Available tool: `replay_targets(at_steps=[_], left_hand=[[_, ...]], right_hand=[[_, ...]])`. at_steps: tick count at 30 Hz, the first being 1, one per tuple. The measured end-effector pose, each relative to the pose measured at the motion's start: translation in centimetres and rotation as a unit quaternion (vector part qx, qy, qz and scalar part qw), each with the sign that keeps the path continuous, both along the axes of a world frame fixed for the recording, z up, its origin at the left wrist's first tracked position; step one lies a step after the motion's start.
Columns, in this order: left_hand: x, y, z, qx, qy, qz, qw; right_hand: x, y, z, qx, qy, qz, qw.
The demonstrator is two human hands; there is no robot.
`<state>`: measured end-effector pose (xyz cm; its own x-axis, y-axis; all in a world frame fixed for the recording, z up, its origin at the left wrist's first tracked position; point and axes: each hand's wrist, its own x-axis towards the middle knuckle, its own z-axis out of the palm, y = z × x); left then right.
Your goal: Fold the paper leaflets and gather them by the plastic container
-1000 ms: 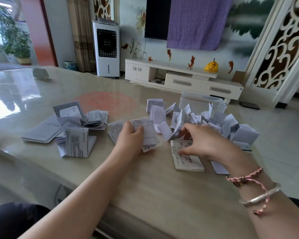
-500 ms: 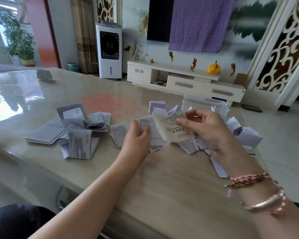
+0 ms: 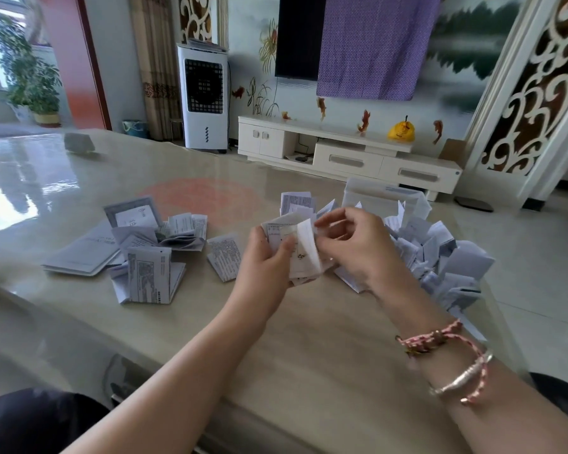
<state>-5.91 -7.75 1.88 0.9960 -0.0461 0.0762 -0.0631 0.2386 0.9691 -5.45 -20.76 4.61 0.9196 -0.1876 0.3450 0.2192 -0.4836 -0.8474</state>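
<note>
Holding one leaflet (image 3: 300, 249) in both grips | plastic container (image 3: 382, 198) contents unclear

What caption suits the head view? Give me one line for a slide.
Both hands, left hand and right hand, fold a paper leaflet beside the folded pile.

White leaflets (image 3: 149, 277) carry dense grey-black print; one booklet (image 3: 132, 213) shows a grey border around a white panel. The tabletop (image 3: 309, 339) is glossy beige with a pale red round patch (image 3: 204, 196). The plastic container (image 3: 379, 196) is translucent white. A braided pink cord bracelet (image 3: 430, 339) and a silver bangle (image 3: 459, 378) circle one wrist. Behind, a purple patterned cloth (image 3: 374, 44) partly drapes a black television (image 3: 297, 36), and a white cabinet (image 3: 348, 152) bears a yellow ornament (image 3: 401, 132).
</note>
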Motion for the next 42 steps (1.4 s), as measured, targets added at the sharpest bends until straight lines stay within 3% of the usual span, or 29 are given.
replay_targets(at_steps=[2, 5, 10, 14, 20, 22, 24, 28, 30, 38, 42], left_hand=[[0.5, 0.4, 0.0, -0.004, 0.010, 0.015, 1.000], [1.5, 0.9, -0.3, 0.040, 0.011, 0.039, 0.998], [2.6, 1.0, -0.2, 0.105, 0.017, 0.053, 0.993], [3.1, 0.8, 0.2, 0.112, 0.012, 0.060, 0.992], [3.2, 0.7, 0.7, 0.104, 0.027, 0.053, 0.993], [3.3, 0.8, 0.8, 0.100, 0.030, 0.051, 0.993], [3.4, 0.9, 0.9, 0.098, 0.032, 0.053, 0.993], [3.7, 1.1, 0.8, 0.105, 0.024, 0.068, 0.992], [3.9, 1.1, 0.8, 0.107, 0.022, 0.071, 0.991], [3.6, 0.9, 0.8, 0.092, 0.032, 0.062, 0.993], [3.1, 0.7, 0.9, 0.070, 0.029, 0.029, 0.997]], right_hand=[[-0.1, -1.4, 0.7, -0.020, -0.027, -0.025, 0.999], [0.5, -4.1, 1.4, -0.155, -0.067, -0.109, 0.980], [3.1, -6.1, 1.6, -0.338, 0.051, -0.106, 0.934], [4.1, -4.9, 2.2, -0.400, 0.141, -0.105, 0.900], [4.9, -3.4, 1.8, -0.473, 0.104, -0.141, 0.863], [4.9, -3.5, 2.3, -0.446, 0.092, -0.135, 0.880], [4.5, -3.8, 3.1, -0.367, 0.054, -0.126, 0.920], [2.7, -3.8, 4.9, -0.071, 0.015, -0.052, 0.996], [2.1, -3.6, 5.1, 0.003, 0.021, -0.031, 0.999], [1.3, -3.4, 3.9, 0.133, 0.094, 0.073, 0.984], [1.2, -3.0, 3.0, 0.126, 0.133, 0.114, 0.976]])
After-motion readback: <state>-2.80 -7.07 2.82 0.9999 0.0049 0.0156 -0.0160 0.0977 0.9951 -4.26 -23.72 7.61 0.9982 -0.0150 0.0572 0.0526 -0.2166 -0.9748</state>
